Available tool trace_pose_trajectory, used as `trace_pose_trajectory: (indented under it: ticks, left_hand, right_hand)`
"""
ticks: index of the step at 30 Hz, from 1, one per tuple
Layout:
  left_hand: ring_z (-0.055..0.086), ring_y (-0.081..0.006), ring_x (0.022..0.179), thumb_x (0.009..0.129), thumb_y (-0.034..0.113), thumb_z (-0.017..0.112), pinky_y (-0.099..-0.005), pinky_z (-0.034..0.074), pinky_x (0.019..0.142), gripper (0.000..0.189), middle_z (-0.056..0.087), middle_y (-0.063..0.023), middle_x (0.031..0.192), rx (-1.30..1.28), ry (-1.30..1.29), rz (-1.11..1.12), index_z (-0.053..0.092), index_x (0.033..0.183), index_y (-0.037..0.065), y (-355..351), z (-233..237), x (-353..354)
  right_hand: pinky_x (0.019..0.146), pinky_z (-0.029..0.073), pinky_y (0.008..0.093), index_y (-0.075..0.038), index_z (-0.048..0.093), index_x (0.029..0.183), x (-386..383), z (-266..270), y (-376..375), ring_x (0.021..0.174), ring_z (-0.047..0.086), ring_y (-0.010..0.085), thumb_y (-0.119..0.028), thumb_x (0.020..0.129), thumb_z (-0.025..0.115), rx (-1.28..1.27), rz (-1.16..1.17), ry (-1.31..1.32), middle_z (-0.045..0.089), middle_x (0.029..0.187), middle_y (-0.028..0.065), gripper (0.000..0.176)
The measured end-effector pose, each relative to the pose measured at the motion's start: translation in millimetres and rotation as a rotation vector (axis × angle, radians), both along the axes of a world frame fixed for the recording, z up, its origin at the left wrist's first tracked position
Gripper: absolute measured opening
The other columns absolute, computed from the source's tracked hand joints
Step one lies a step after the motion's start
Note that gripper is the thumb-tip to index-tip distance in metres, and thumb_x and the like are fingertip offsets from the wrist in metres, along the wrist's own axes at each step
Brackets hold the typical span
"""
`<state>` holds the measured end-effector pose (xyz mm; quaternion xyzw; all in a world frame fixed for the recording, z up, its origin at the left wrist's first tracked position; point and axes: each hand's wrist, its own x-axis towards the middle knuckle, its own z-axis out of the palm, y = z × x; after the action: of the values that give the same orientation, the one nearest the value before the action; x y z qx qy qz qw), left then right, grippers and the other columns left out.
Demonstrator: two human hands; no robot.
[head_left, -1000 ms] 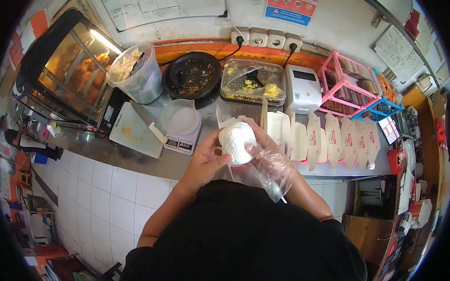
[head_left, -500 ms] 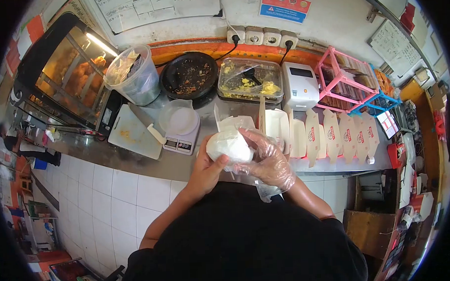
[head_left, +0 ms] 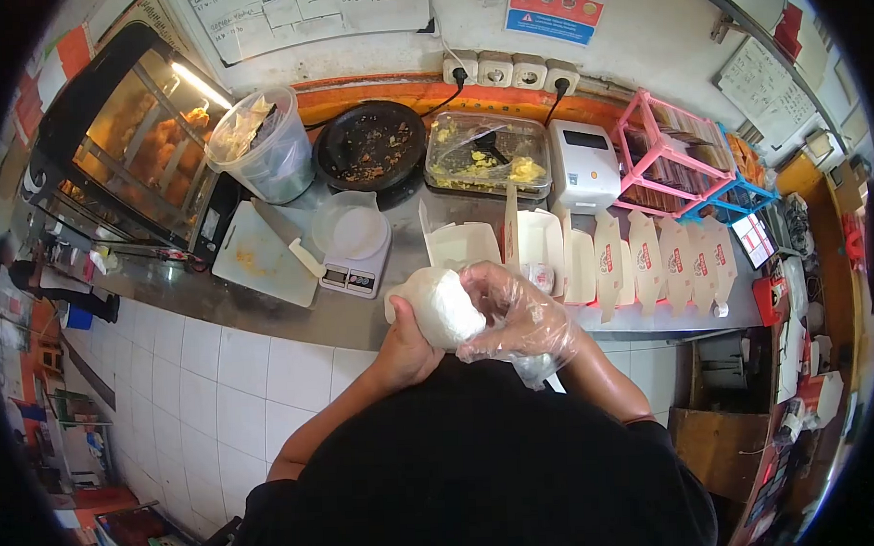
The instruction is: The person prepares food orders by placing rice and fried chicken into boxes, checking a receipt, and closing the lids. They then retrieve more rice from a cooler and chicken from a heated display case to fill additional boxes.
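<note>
A rounded white bundle [head_left: 438,307], smooth like packed rice or wrapping, is held close to my body at the counter's front edge. My left hand [head_left: 407,346] cups it from the left, thumb on top. From the right, my right hand [head_left: 518,318], in a clear plastic glove, has its fingers and thumb around the bundle's other end. Just beyond stands an open white box [head_left: 463,245], and right of it another open box [head_left: 540,245] has a small wrapped item inside. Several upright boxes with red logos [head_left: 645,261] line up to the right.
Behind are a kitchen scale [head_left: 354,266], a cutting board [head_left: 263,260] with a knife, a plastic tub [head_left: 277,163], a black mortar [head_left: 370,150], a tray of yellow food [head_left: 482,180], a white printer [head_left: 587,171] and a pink rack [head_left: 664,145]. A heated cabinet [head_left: 115,140] stands left; a person [head_left: 67,291] is beyond.
Both hands have drawn the white bundle slightly down towards my body and turned it. More of the open box behind it shows.
</note>
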<state>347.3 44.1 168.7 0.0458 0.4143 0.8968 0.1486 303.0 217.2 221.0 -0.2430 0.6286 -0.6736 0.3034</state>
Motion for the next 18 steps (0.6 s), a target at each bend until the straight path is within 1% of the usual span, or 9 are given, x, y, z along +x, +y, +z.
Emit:
trace_pose_trajectory:
  ticks: [2, 5, 7, 8, 9, 10, 12, 14, 18]
  left_hand:
    - [0.047, -0.0262, 0.118, 0.076, 0.077, 0.024, -0.0431, 0.038, 0.100, 0.090, 0.046, -0.0126, 0.126, 0.005, 0.013, 0.003, 0.032, 0.132, 0.007, 0.2, -2.1, 0.6]
    - [0.050, -0.0248, 0.115, 0.077, 0.076, 0.028, -0.0415, 0.040, 0.098, 0.089, 0.049, -0.0117, 0.123, 0.036, 0.029, 0.007, 0.034, 0.130, 0.006, -0.4, -3.6, 2.2]
    - [0.051, -0.0240, 0.113, 0.077, 0.076, 0.032, -0.0406, 0.040, 0.098, 0.088, 0.050, -0.0112, 0.121, 0.061, 0.033, 0.007, 0.036, 0.129, 0.005, -1.2, -4.6, 3.3]
    - [0.051, -0.0238, 0.113, 0.078, 0.070, 0.042, -0.0405, 0.041, 0.097, 0.082, 0.051, -0.0111, 0.120, 0.034, 0.060, 0.026, 0.037, 0.127, 0.004, -1.9, -5.4, 4.1]
    - [0.051, -0.0236, 0.112, 0.080, 0.065, 0.051, -0.0404, 0.042, 0.096, 0.078, 0.051, -0.0111, 0.118, 0.007, 0.088, 0.046, 0.038, 0.125, 0.003, -2.7, -6.3, 4.5]
    - [0.051, -0.0236, 0.112, 0.080, 0.065, 0.051, -0.0404, 0.042, 0.096, 0.078, 0.051, -0.0111, 0.118, 0.007, 0.089, 0.046, 0.038, 0.125, 0.003, -4.8, -7.8, 3.5]
    - [0.051, -0.0202, 0.112, 0.082, 0.032, 0.068, -0.0369, 0.041, 0.097, 0.061, 0.050, -0.0077, 0.120, 0.161, 0.058, -0.049, 0.036, 0.127, 0.006, -8.6, -10.7, 1.0]
    - [0.052, -0.0190, 0.109, 0.080, 0.024, 0.071, -0.0358, 0.043, 0.095, 0.058, 0.052, -0.0073, 0.116, 0.150, 0.022, 0.000, 0.038, 0.124, 0.006, -6.2, -8.9, 2.8]
    - [0.055, -0.0168, 0.103, 0.078, 0.011, 0.072, -0.0331, 0.046, 0.090, 0.050, 0.055, -0.0080, 0.109, 0.021, -0.017, 0.154, 0.042, 0.118, 0.004, -5.9, -3.8, 2.7]
  right_hand:
    - [0.087, 0.044, 0.0302, -0.008, 0.045, 0.118, 0.4, 2.4, -0.9, 0.100, 0.054, 0.0134, 0.003, 0.061, 0.082, 0.020, 0.016, -0.048, 0.054, 0.103, 0.0029, 0.069]
    - [0.081, 0.045, 0.0285, -0.007, 0.047, 0.114, 3.0, 0.8, -4.6, 0.092, 0.055, 0.0117, 0.002, 0.060, 0.082, -0.077, 0.062, -0.082, 0.057, 0.095, 0.0016, 0.065]
    - [0.074, 0.045, 0.0275, -0.005, 0.053, 0.103, 5.2, 4.7, -2.3, 0.086, 0.055, 0.0113, 0.000, 0.063, 0.081, -0.031, 0.001, -0.084, 0.057, 0.097, 0.0023, 0.049]
    - [0.074, 0.045, 0.0275, -0.005, 0.053, 0.103, 4.0, 2.6, 1.3, 0.086, 0.055, 0.0113, 0.000, 0.063, 0.081, -0.031, -0.001, -0.086, 0.057, 0.097, 0.0023, 0.049]
    - [0.072, 0.043, 0.0257, -0.005, 0.056, 0.096, 0.9, -1.0, 6.8, 0.083, 0.053, 0.0096, -0.007, 0.068, 0.080, 0.000, -0.026, -0.099, 0.057, 0.092, 0.0011, 0.037]
    - [0.069, 0.042, 0.0239, -0.005, 0.059, 0.089, -1.6, -1.2, 9.4, 0.081, 0.052, 0.0079, -0.014, 0.072, 0.079, 0.032, -0.051, -0.112, 0.058, 0.087, -0.0001, 0.027]
    - [0.069, 0.041, 0.0228, -0.005, 0.058, 0.079, -2.2, 1.0, 11.2, 0.079, 0.051, 0.0082, -0.017, 0.076, 0.076, 0.058, -0.074, -0.070, 0.056, 0.080, -0.0010, 0.022]
    - [0.067, 0.040, 0.0223, -0.006, 0.056, 0.077, -5.9, -7.3, 11.4, 0.078, 0.049, 0.0069, -0.015, 0.076, 0.075, -0.089, -0.122, 0.263, 0.054, 0.081, -0.0010, 0.021]
    - [0.069, 0.041, 0.0217, -0.006, 0.054, 0.082, -6.0, 0.6, 24.3, 0.080, 0.050, 0.0076, -0.010, 0.077, 0.073, 0.118, -0.111, 0.121, 0.053, 0.089, 0.0003, 0.020]
